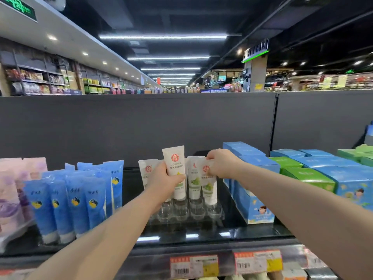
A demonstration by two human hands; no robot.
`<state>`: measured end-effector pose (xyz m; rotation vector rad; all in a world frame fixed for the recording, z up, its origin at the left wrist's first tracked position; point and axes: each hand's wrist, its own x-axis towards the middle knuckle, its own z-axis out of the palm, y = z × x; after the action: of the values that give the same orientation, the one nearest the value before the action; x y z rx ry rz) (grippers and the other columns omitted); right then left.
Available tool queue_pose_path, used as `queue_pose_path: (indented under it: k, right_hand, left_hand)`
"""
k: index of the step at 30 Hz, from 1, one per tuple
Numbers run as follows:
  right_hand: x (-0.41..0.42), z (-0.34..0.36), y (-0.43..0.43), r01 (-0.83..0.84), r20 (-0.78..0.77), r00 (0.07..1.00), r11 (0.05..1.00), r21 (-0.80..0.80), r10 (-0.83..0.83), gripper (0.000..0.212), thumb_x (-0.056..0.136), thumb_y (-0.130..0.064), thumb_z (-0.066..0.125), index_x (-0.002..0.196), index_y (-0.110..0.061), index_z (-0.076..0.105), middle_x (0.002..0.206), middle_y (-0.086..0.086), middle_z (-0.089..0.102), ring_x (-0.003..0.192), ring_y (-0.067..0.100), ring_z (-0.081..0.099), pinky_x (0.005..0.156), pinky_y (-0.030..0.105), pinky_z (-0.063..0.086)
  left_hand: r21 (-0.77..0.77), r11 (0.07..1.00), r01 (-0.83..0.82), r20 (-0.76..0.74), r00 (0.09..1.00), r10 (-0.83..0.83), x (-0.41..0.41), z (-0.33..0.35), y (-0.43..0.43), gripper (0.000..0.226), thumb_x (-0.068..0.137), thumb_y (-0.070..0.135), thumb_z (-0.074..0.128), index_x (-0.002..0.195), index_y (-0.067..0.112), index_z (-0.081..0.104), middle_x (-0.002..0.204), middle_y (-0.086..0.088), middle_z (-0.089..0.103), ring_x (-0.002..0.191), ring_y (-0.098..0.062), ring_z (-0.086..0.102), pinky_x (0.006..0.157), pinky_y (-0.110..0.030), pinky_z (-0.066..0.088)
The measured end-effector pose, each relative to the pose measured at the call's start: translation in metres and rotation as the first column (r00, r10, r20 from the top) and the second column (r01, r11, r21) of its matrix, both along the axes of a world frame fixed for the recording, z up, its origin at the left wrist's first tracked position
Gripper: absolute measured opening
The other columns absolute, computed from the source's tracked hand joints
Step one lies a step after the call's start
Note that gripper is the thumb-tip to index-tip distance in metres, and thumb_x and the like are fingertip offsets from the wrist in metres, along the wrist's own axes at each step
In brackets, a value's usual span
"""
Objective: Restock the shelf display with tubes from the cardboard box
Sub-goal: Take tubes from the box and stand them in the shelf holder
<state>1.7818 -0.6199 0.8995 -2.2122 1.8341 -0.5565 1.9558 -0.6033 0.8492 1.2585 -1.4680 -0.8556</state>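
The person's left hand [167, 179] grips a white tube [174, 158] around its middle, with the fingers curled round the body and the thumb on the front. This tube is upright with the cap downward, and it stands higher than the other tubes of the row. Its cap is over the clear plastic holder [198, 214], but it is hard to tell whether the cap already sits in a socket.

The right hand [223, 164] pinches the flat upper end of the rightmost tube [209, 188] between the thumb and the fingertips. That tube stands cap-down in the back row of the holder. Between the two hands one more tube [194, 180] stands in the same row, and another one [145, 170] is partly hidden behind the left hand. The front sockets of the holder have no tubes in them.

The holder rests on the dark shelf [232, 229]. To its left stand blue tubes [76, 199] and, further left, pink and purple packs [12, 188]. To its right stand blue boxes [252, 203], and green boxes [308, 175] are behind them. Price labels [193, 265] are fixed on the front edge of the shelf.
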Motion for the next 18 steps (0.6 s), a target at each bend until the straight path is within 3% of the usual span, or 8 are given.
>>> queue_pose_path:
  k: [5, 10, 13, 16, 18]
  right_hand:
    - [0.004, 0.007, -0.001, 0.006, -0.182, 0.983, 1.0, 0.01, -0.004, 0.025, 0.088, -0.016, 0.06, 0.113, -0.011, 0.059, 0.108, 0.007, 0.062, 0.084, 0.019, 0.054, 0.061, 0.023, 0.042]
    - [0.005, 0.009, -0.005, -0.053, -0.174, 0.983, 0.998, 0.037, 0.059, 0.012, 0.089, -0.017, 0.059, 0.1, -0.013, 0.06, 0.092, 0.003, 0.058, 0.075, 0.016, 0.054, 0.055, 0.02, 0.039]
    - [0.004, 0.014, -0.01, -0.046, -0.281, 0.957, 0.996, 0.071, 0.065, 0.007, 0.086, -0.019, 0.063, 0.089, -0.014, 0.058, 0.087, 0.003, 0.06, 0.07, 0.017, 0.055, 0.054, 0.021, 0.041]
    - [0.004, 0.015, -0.015, -0.028, -0.414, 0.908, 0.995, 0.098, 0.066, 0.016, 0.084, -0.016, 0.066, 0.073, -0.014, 0.053, 0.08, 0.005, 0.062, 0.065, 0.017, 0.056, 0.057, 0.024, 0.046]
    - [0.002, 0.011, -0.016, -0.04, -0.418, 0.905, 0.994, 0.103, 0.08, 0.026, 0.085, -0.016, 0.065, 0.067, -0.018, 0.046, 0.073, 0.0, 0.057, 0.062, 0.014, 0.054, 0.055, 0.02, 0.044]
  left_hand:
    - [-0.004, 0.999, 0.042, -0.003, 0.999, -0.042, 0.001, -0.004, -0.003, 0.03, 0.084, 0.009, 0.064, 0.111, 0.019, 0.053, 0.098, 0.01, 0.06, 0.093, -0.009, 0.057, 0.07, -0.025, 0.047]
    - [0.015, 1.0, 0.022, 0.016, 1.0, -0.022, 0.009, -0.002, -0.004, 0.036, 0.085, 0.01, 0.063, 0.118, 0.016, 0.052, 0.115, -0.001, 0.061, 0.108, -0.018, 0.058, 0.088, -0.04, 0.049]
    - [0.018, 1.0, 0.019, 0.014, 1.0, -0.02, 0.011, -0.003, -0.005, 0.037, 0.085, 0.008, 0.062, 0.119, 0.017, 0.051, 0.119, -0.002, 0.06, 0.11, -0.019, 0.056, 0.091, -0.042, 0.049]
    - [0.013, 1.0, 0.018, 0.014, 1.0, -0.018, 0.01, -0.005, -0.006, 0.038, 0.085, 0.007, 0.063, 0.119, 0.018, 0.05, 0.121, -0.002, 0.059, 0.113, -0.02, 0.055, 0.094, -0.045, 0.048]
    - [0.02, 1.0, 0.015, 0.019, 1.0, -0.015, 0.01, -0.006, -0.007, 0.038, 0.085, 0.008, 0.063, 0.118, 0.019, 0.05, 0.12, -0.002, 0.059, 0.113, -0.02, 0.055, 0.096, -0.048, 0.047]
